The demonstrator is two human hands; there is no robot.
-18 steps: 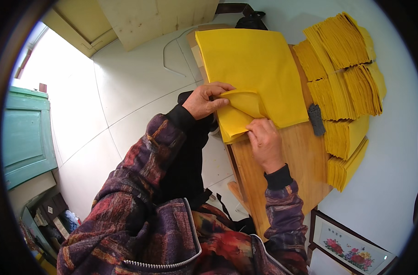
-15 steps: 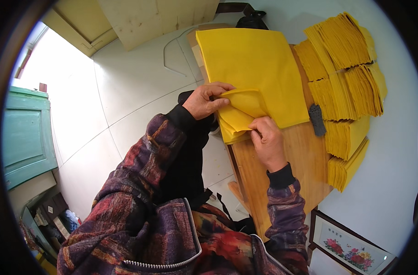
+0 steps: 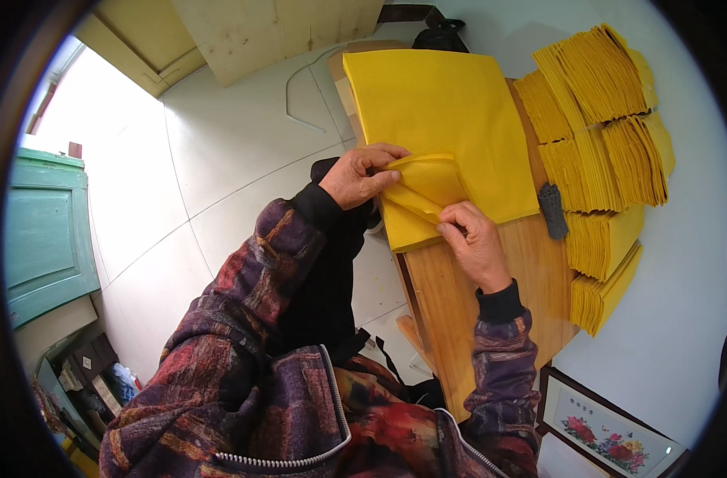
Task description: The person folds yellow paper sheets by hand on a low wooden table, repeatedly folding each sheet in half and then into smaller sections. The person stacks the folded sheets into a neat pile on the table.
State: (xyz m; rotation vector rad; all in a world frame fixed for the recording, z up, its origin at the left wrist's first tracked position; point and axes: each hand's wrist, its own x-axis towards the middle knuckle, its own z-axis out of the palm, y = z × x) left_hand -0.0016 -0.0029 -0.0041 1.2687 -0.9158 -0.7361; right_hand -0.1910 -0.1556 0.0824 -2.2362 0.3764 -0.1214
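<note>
My left hand (image 3: 363, 174) is closed on the left edge of a folded yellow paper sheet (image 3: 433, 177), thumb on top and fingers at its upper corner. The sheet's layers stand slightly apart. At its lower right corner, my right hand (image 3: 472, 243) pinches the edge between thumb and fingers. Beneath both hands lies a wide flat stack of yellow paper (image 3: 439, 99), its near edge close to the table edge.
Several bundles of folded yellow paper (image 3: 598, 76) line the right side of the wooden table (image 3: 531, 275). A dark grey, rough-textured object (image 3: 552, 210) lies beside the stack. A flower picture (image 3: 602, 430) hangs lower right; a green cabinet (image 3: 48, 231) stands left.
My right hand has moved slightly right and now pinches the sheet's corner. The lower flap, earlier lifted with several edges showing, now lies flatter. My left hand has barely moved.
</note>
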